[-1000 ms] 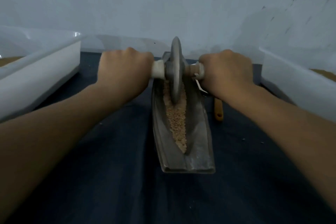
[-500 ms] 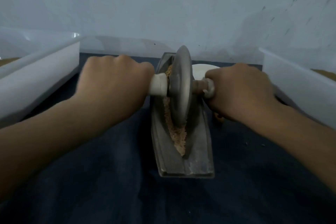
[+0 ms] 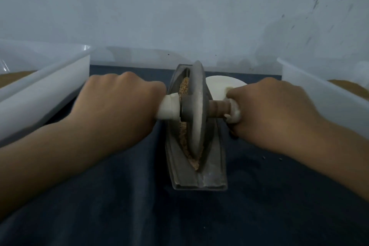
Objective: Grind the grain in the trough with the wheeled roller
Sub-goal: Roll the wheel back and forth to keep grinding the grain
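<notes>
Left hand: fingers fully curled round the roller's white left grip, tight hold, knuckles up, back of the hand to the camera. Right hand: the same closed wrap on the right grip; only its pale end showed past my thumb side, the rest was hidden in my fist. Both wrists were about straight. My forearms came in from the near left and near right corners and converged on the axle, which lay roughly level across the trough.

The roller's grey wheel stood upright on its edge in the trough's groove, about mid-length, lower rim down in the grain. Grain showed as a tan strip along the wheel's left face and as a small point just near of the rim. The near end of the trough was bare metal.

The trough lay lengthwise, near to far, on a dark blue cloth, with a few specks on the cloth at the right. A white plate sat just right of the trough's far end, partly behind my right hand. There was a translucent tub at the left and another at the right, both with something tan inside. The far wall was pale grey-blue, with dark marks at upper right.
</notes>
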### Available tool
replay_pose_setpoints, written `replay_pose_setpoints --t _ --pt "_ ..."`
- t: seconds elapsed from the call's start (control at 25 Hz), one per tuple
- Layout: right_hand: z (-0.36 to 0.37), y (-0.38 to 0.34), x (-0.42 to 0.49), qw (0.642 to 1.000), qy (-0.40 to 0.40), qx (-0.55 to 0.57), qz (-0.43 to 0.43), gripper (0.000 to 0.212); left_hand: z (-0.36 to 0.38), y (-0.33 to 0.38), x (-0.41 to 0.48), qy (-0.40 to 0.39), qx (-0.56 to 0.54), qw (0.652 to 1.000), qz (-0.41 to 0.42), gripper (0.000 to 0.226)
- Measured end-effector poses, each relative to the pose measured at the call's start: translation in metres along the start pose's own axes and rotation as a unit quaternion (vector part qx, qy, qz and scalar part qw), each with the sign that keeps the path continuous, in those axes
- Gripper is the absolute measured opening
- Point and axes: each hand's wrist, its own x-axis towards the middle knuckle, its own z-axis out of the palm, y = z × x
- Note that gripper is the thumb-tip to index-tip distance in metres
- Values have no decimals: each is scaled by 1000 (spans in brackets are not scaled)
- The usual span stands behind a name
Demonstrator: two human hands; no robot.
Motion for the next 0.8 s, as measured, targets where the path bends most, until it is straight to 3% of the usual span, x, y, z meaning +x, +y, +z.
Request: replay_pose_setpoints --t 0.12,0.28,0.44,0.48,0.64,0.8 --pt "11 -4 16 999 -25 -17 13 25 17 3 7 -23 1 999 -39 34" --pt "44 -11 81 994 -84 -16 73 4 55 10 57 -46 -16 993 -108 5" --pt "31 -14 76 993 -102 -21 57 3 47 7 56 -80 -52 990 -103 11" --pt "23 -13 63 993 -109 -16 41 10 40 7 40 -68 -47 993 -86 9" --pt "-7 -1 14 997 -80 18 -6 16 3 0 2 11 -30 999 -13 36" --pt "16 -9 37 999 -47 -21 19 30 24 10 19 -72 9 995 -71 26"
